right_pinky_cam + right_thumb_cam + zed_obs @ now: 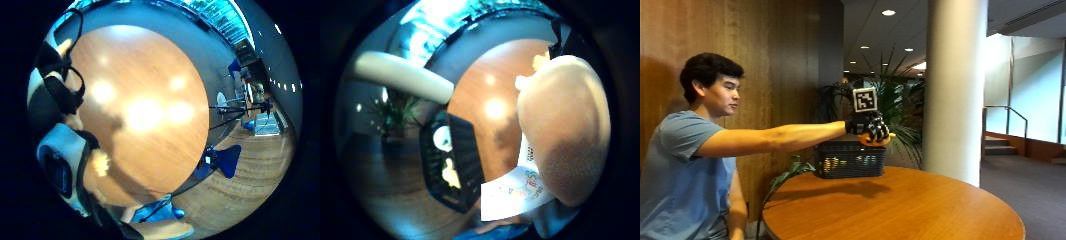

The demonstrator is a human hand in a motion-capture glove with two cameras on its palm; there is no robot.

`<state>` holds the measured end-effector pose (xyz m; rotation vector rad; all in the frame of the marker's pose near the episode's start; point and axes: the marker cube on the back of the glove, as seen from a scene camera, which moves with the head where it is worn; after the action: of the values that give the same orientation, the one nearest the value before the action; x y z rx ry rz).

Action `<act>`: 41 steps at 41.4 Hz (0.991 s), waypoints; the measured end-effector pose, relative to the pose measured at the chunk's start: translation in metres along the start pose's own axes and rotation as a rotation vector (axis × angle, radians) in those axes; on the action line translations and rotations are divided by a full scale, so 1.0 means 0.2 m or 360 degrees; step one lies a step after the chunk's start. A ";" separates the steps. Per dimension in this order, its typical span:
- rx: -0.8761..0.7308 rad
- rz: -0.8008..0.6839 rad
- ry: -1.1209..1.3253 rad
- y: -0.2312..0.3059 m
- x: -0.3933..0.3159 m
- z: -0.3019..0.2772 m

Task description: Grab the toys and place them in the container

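Transport is judged underway: an orange toy [874, 142] is grasped by the gloved right hand [869, 129] above the far basket [849, 161], where release is needed next.

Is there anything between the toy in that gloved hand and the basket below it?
No. In the outside view the hand holds the orange toy just above the basket, nothing between.

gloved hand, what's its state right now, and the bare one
Right hand: fingers curled round an orange toy, held above the basket.
Bare hand: not in view, cannot be told.
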<state>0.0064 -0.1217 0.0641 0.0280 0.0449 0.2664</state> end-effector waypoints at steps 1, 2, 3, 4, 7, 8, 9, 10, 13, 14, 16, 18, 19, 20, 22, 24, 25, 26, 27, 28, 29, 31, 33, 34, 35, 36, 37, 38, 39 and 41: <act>0.0009 -0.0034 -0.0033 0.01 -0.02 -0.05; 0.0019 -0.0056 -0.0060 0.03 -0.04 -0.10; 0.0031 -0.0057 -0.0089 0.04 -0.07 -0.15; 0.0044 -0.0048 -0.0116 0.06 -0.10 -0.20; 0.0097 -0.0136 -0.0126 0.12 -0.20 -0.33; 0.0115 -0.0192 -0.0119 0.14 -0.24 -0.37; 0.0131 -0.0246 -0.0115 0.17 -0.28 -0.40; 0.0145 -0.0302 -0.0115 0.20 -0.34 -0.44; 0.0176 -0.0398 -0.0133 0.28 -0.51 -0.52; 0.0183 -0.0370 -0.0125 0.30 -0.57 -0.54; 0.0199 -0.0277 -0.0069 0.34 -0.68 -0.56; 0.0225 -0.0294 -0.0050 0.39 -0.75 -0.57; 0.0235 -0.0350 -0.0078 0.42 -0.77 -0.58; 0.0239 -0.0408 -0.0119 0.44 -0.76 -0.57; 0.0227 -0.0478 -0.0198 0.48 -0.73 -0.56; 0.0205 -0.0541 -0.0275 0.51 -0.75 -0.55; 0.0195 -0.0605 -0.0331 0.54 -0.78 -0.55; 0.0186 -0.0691 -0.0401 0.57 -0.82 -0.55; 0.0177 -0.0780 -0.0467 0.60 -0.86 -0.55; 0.0166 -0.0841 -0.0505 0.62 -0.89 -0.54; 0.0153 -0.0858 -0.0503 0.63 -0.91 -0.53; 0.0122 -0.0792 -0.0433 0.63 -0.92 -0.49; 0.0089 -0.0699 -0.0380 0.63 -0.94 -0.45; 0.0070 -0.0662 -0.0359 0.64 -0.94 -0.43; 0.0051 -0.0638 -0.0330 0.64 -0.95 -0.41; 0.0032 -0.0630 -0.0286 0.65 -0.95 -0.38; 0.0014 -0.0635 -0.0230 0.66 -0.95 -0.36; -0.0004 -0.0647 -0.0173 0.68 -0.94 -0.33; -0.0023 -0.0661 -0.0129 0.69 -0.94 -0.31; -0.0074 -0.0675 -0.0099 0.71 -0.96 -0.28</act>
<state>-0.2180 -0.0339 0.0199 -0.0196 -0.0178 -0.1577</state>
